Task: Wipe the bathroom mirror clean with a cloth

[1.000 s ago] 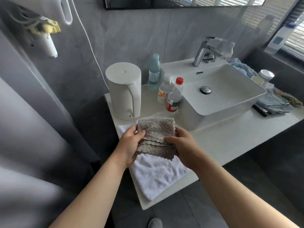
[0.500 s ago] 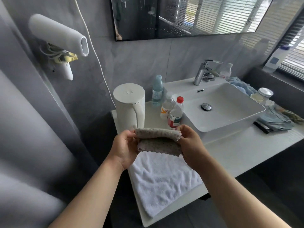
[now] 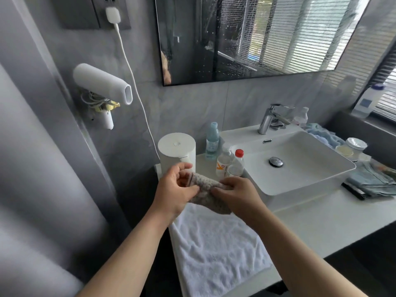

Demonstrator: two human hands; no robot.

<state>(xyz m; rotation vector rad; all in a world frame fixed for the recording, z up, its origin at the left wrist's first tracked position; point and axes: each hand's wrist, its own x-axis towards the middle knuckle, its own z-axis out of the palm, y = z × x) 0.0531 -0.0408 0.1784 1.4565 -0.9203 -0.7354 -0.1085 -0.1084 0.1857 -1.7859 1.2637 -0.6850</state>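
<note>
Left hand pinches one end of the folded cloth and the right hand grips the other, just in front of the white kettle. It looks soft, light and floppy, so I'd bunch it into one palm before reaching up to the spotted mirror above the kettle.

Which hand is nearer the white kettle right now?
Left. The left hand grips the cloth directly in front of the kettle, overlapping its base; the right hand holds the cloth's other end, farther toward the sink.
</note>
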